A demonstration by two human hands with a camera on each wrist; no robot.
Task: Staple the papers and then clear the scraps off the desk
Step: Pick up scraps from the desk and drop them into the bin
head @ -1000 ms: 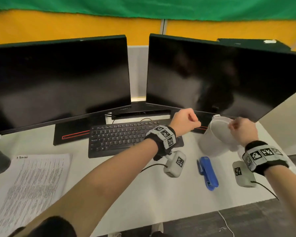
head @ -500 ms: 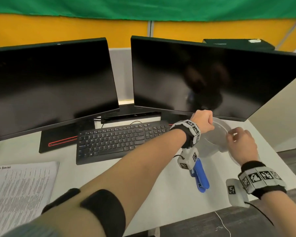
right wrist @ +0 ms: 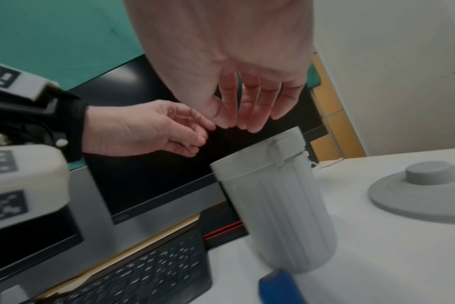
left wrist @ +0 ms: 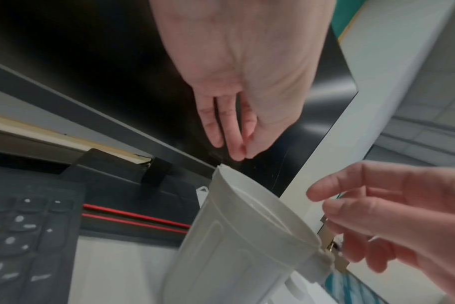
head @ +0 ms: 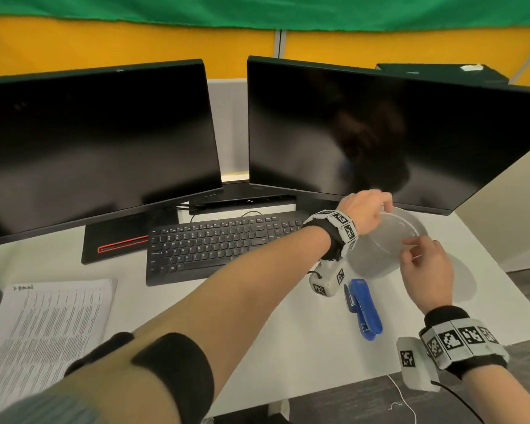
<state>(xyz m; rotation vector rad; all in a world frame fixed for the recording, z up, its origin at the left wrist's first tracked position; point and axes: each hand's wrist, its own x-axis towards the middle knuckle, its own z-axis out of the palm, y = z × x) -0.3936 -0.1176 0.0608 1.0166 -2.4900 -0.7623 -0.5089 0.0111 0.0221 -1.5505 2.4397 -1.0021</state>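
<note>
A small grey bin [head: 371, 261] stands at the desk's right with its mouth open, blurred in the right wrist view [right wrist: 278, 205]. My left hand [head: 380, 206] hovers over its far rim, fingers hanging down close together [left wrist: 234, 152] with nothing seen in them. At the near rim, my right hand [head: 416, 249] has loose fingers just above the bin [right wrist: 244, 121] and is not gripping it. A blue stapler [head: 364, 310] lies in front of the bin. The printed papers [head: 43, 338] lie at the desk's front left. No scraps show.
The bin's round lid [right wrist: 424, 189] lies flat on the desk right of the bin. A black keyboard [head: 221, 243] and two dark monitors [head: 98, 148] fill the back. The desk's front edge [head: 334, 390] runs just behind my right wrist.
My left hand moved right from a closed fist near the keyboard to over the bin, and its fingers have loosened. My right hand shifted from the bin's rim to just above it.
</note>
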